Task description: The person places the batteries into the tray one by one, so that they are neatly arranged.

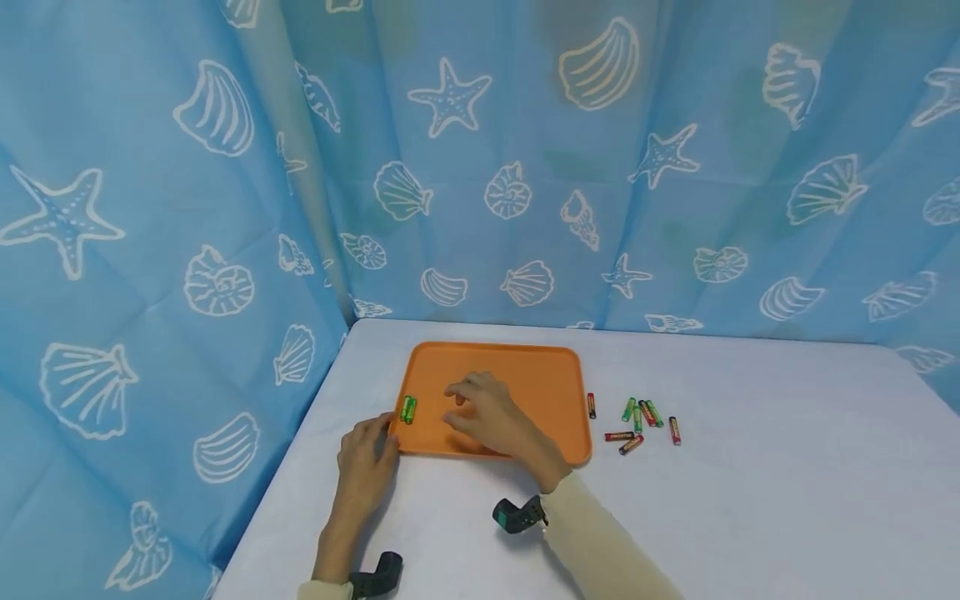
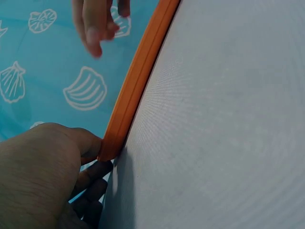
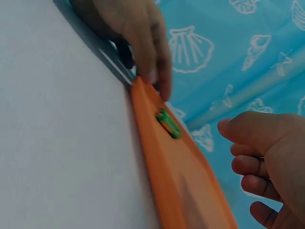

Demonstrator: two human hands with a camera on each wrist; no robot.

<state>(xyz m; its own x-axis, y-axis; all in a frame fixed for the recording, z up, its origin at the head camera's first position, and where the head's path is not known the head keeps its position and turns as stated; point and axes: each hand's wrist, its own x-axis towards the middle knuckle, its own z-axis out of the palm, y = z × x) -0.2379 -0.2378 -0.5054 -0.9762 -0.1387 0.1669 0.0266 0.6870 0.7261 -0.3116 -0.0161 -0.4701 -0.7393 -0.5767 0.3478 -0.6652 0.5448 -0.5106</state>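
An orange tray lies on the white table, with two green batteries side by side near its left rim. My left hand grips the tray's front left corner, thumb at the front rim and fingers round the left side. Over the middle of the tray hovers my right hand, its thumb apart from loosely bent fingers and nothing between them. From the right wrist view, the right hand is beside the tray's inside, and the green batteries show near the corner that the left hand holds.
Right of the tray, several loose batteries, green ones and red-and-black ones, lie in a group on the table. One red-and-black battery is close by the tray's right rim. A blue shell-patterned curtain hangs behind and left of the table.
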